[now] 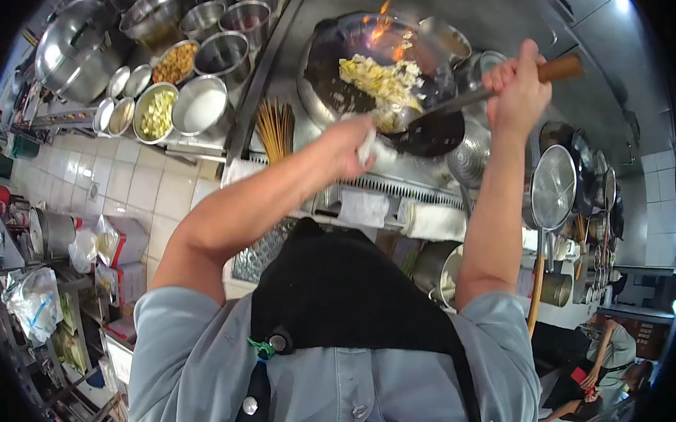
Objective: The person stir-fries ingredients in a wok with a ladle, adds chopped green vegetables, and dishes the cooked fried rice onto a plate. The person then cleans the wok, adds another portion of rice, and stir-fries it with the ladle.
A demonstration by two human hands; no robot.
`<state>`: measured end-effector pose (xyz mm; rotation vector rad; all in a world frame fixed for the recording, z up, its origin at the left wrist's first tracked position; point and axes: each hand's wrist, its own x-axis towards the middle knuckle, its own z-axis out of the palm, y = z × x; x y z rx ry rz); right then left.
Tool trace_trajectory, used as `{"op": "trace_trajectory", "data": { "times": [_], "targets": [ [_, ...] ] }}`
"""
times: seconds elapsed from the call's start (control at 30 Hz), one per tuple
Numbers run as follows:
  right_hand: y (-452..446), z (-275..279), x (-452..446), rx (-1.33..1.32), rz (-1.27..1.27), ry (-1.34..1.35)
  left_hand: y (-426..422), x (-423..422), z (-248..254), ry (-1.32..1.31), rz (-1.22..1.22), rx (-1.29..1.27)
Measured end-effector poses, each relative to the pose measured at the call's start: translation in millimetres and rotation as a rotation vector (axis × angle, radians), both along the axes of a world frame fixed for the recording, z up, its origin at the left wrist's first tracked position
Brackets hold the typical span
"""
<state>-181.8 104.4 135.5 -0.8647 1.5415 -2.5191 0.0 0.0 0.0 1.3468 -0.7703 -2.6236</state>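
My left hand (348,145) is closed on a folded white cloth (381,154) at the near edge of a dark wok (326,62). Whether the fingers also grip the wok's rim through the cloth is hidden. My right hand (519,91) wraps round the long handle of a ladle (455,103), whose wooden end (561,68) sticks out to the right. The ladle's bowl lies low in the wok, against pale yellow and white chopped food (381,79). Orange flames (380,30) rise at the wok's far side.
Bamboo sticks in a bundle (275,130) stand left of the wok. Farther left are a bowl of chopped green pieces (156,113), a bowl of white contents (199,105) and several steel pots. A mesh strainer (554,188) hangs at right. Another person (613,349) is at lower right.
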Motion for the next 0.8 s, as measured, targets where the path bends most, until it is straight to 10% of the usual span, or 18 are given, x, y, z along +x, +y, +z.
{"op": "trace_trajectory", "data": {
  "times": [0.13, 0.47, 0.67, 0.8],
  "targets": [
    [-11.3, -62.8, -10.0, -0.115, -0.091, -0.054, -8.8, 7.2, -109.3, 0.067, -0.056, -0.119],
    [56.1, 51.8, -14.4, -0.182, -0.077, 0.191, -28.8, -52.0, -121.5, 0.129, -0.025, -0.2],
    [-28.4, -89.7, -67.8, -0.079, -0.127, 0.047, -22.7, -66.7, -142.0, 0.027, -0.049, -0.184],
    [-36.1, -32.9, -65.9, -0.126, 0.083, 0.024, -14.5, -64.9, -127.7, -0.011, 0.0, -0.225]
  ]
}}
